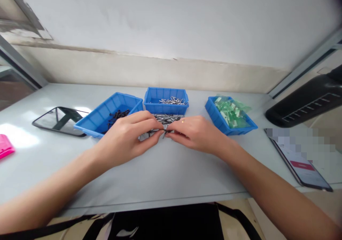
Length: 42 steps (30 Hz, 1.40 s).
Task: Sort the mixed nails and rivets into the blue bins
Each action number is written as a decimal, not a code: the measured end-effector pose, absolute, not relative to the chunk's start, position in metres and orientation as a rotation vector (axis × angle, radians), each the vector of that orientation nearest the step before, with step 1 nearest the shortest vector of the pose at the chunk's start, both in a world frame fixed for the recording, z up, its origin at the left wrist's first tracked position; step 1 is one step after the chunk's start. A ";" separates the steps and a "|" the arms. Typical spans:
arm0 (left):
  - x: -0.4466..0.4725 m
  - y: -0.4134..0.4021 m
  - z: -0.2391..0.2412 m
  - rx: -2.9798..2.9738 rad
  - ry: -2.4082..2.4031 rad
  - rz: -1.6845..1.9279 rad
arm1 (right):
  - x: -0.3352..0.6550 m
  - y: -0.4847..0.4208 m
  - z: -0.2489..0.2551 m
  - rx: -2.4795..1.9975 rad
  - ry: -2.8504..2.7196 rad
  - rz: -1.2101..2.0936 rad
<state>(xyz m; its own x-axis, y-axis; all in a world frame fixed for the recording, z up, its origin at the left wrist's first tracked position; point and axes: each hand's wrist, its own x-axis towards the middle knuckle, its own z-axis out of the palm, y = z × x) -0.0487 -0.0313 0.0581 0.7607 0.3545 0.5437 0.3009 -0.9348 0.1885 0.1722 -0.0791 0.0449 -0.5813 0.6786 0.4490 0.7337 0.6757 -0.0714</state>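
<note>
Both hands meet over the table in front of the middle bin. My left hand (130, 133) is closed, thumb and fingers pinching a small dark, thin part (166, 130) whose kind I cannot make out. From the other side, my right hand (197, 133), with a ring on one finger, pinches at the same spot. Just behind the fingertips lies a pile of thin silvery metal pins (167, 117), partly covered by the hands. A left blue bin (92, 124) holds small black pieces (117, 118). More silvery pins (173, 101) lie in the middle blue bin (153, 108).
A right blue bin (229, 130) holds green plastic packets (232, 113). Right of it are a black bottle (301, 101) and a phone (301, 165). A dark-framed mirror-like panel (62, 120) and a pink object (5, 147) lie left. A wall (165, 26) stands behind.
</note>
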 end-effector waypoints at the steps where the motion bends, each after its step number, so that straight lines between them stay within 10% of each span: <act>1: -0.049 -0.032 0.057 2.870 0.516 0.921 | 0.171 -0.079 0.044 -1.108 -2.469 -0.134; 42: -0.050 -0.029 0.054 2.802 0.570 0.729 | 0.172 -0.083 0.048 -0.949 -2.285 -0.257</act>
